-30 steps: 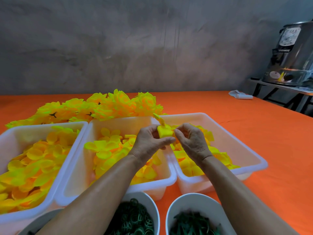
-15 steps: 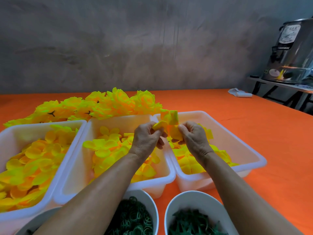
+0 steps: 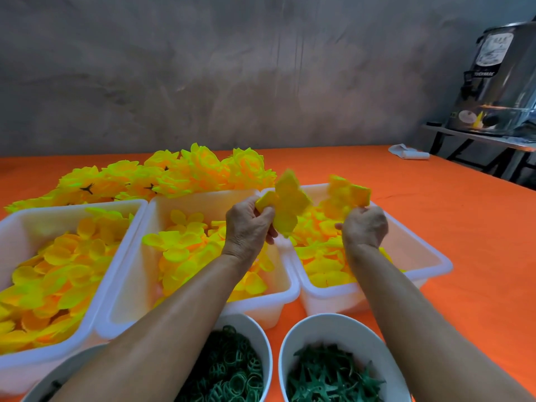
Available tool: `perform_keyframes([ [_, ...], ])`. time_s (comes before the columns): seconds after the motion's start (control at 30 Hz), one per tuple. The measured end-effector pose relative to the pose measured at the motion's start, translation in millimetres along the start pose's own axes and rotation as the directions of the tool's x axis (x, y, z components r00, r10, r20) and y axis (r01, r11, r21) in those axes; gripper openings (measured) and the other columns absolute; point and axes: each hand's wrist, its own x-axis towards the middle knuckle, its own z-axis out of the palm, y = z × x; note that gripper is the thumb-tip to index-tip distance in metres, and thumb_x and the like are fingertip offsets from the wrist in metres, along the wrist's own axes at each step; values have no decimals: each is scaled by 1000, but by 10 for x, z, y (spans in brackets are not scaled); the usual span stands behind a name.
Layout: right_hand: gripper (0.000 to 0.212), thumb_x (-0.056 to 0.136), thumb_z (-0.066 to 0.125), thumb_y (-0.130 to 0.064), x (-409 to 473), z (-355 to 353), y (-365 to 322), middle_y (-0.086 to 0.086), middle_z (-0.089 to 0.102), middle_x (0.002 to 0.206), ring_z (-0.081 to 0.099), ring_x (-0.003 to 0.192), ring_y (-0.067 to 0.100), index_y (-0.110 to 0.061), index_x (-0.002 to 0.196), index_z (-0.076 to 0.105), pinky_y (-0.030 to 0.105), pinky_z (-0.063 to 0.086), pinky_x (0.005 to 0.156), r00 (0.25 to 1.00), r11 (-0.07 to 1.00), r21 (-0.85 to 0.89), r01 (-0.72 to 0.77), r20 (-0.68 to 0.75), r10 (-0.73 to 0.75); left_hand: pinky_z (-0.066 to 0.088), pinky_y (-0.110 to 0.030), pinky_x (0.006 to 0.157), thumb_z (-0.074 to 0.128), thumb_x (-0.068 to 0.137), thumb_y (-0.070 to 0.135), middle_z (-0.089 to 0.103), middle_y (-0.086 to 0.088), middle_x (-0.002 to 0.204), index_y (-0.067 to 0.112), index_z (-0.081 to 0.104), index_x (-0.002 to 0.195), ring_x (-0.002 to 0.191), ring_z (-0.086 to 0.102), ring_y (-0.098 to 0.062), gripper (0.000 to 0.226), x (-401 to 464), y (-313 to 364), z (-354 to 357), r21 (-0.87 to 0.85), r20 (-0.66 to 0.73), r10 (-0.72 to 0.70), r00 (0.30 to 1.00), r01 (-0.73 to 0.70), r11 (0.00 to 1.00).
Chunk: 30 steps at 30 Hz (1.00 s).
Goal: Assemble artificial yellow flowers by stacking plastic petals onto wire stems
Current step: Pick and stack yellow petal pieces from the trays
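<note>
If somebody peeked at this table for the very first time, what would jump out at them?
Bright yellow everywhere: a heap of finished flowers lies at the back of the orange table, and three white tubs of loose petals stand in a row before it. In the middle, the left hand and the right hand each grip a yellow petal piece above the tubs. Nearest, two white bowls hold dark green parts.

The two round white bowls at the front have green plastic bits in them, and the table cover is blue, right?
Not quite. The two round white bowls do hold green plastic bits, but the head view shows that the table cover is orange, not blue.
</note>
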Motion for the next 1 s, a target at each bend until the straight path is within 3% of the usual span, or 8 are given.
perform_keyframes([
  [0.17, 14, 97, 36, -8, -111, 13, -52, 8, 58, 70, 67, 73, 39, -4, 91, 49, 39, 45, 60, 995, 987, 140, 76, 56, -84, 47, -28, 44, 55, 93, 3, 58, -14, 59, -3, 59, 79, 44, 53, -21, 15, -16, -12, 16, 13, 85, 34, 996, -35, 999],
  [0.3, 10, 97, 40, -6, -96, -12, -59, 15, 57, 83, 67, 74, 38, -2, 98, 49, 47, 50, 72, 996, 949, 303, 90, -51, -79, 49, -40, 67, 57, 91, 2, 65, -24, 83, -5, 64, 95, 66, 58, -30, 12, -12, -26, 71, 163, 198, 127, 972, -161, 973],
  [0.43, 16, 96, 43, -6, -68, 6, -41, 16, 62, 90, 67, 81, 38, 5, 105, 52, 51, 51, 81, 987, 935, 317, 157, -87, -136, 42, -41, 92, 55, 95, 16, 67, -14, 108, 6, 64, 119, 105, 57, -29, 27, -46, -78, 110, 385, 385, 115, 916, -272, 882],
  [0.53, 17, 94, 50, -10, -25, 8, -7, 18, 67, 89, 65, 84, 32, 4, 98, 60, 50, 49, 82, 982, 937, 297, 184, -85, -166, 37, -42, 97, 55, 95, 22, 69, -7, 110, 12, 70, 110, 110, 54, -26, 23, -74, -94, 125, 448, 465, 101, 880, -332, 830],
  [0.63, 16, 90, 58, -10, -51, 0, 3, 22, 67, 84, 51, 77, 15, 1, 95, 69, 43, 48, 79, 963, 914, 336, 228, 61, -262, 41, -41, 92, 57, 94, 20, 70, -12, 108, 6, 72, 105, 107, 57, -28, 23, -74, -64, 99, 408, 422, 118, 899, -304, 861],
  [0.77, 11, 84, 68, -10, -142, 7, -6, 16, 64, 71, 47, 70, 16, -3, 77, 70, 39, 44, 67, 881, 892, 395, 220, 311, -355, 42, -34, 89, 58, 94, 20, 68, -15, 111, 4, 70, 109, 108, 57, -29, 25, -73, -28, 85, 407, 326, 149, 934, -281, 869],
  [0.9, 16, 76, 75, -12, -200, -18, -16, 7, 61, 64, 46, 55, 4, -13, 64, 66, 23, 38, 55, 852, 894, 384, 229, 366, -375, 40, -29, 82, 54, 95, 23, 69, -15, 106, 4, 69, 106, 99, 61, -28, 27, -57, -1, 57, 356, 201, 163, 966, -227, 906],
  [1.0, 15, 73, 78, -9, -256, -5, -38, 12, 64, 62, 48, 52, 0, -6, 63, 68, 21, 41, 53, 818, 898, 297, 324, 389, -423, 47, -41, 77, 48, 97, 36, 68, -22, 90, 0, 68, 93, 87, 62, -35, 41, -46, 43, 26, 277, 146, 108, 983, -145, 950],
])
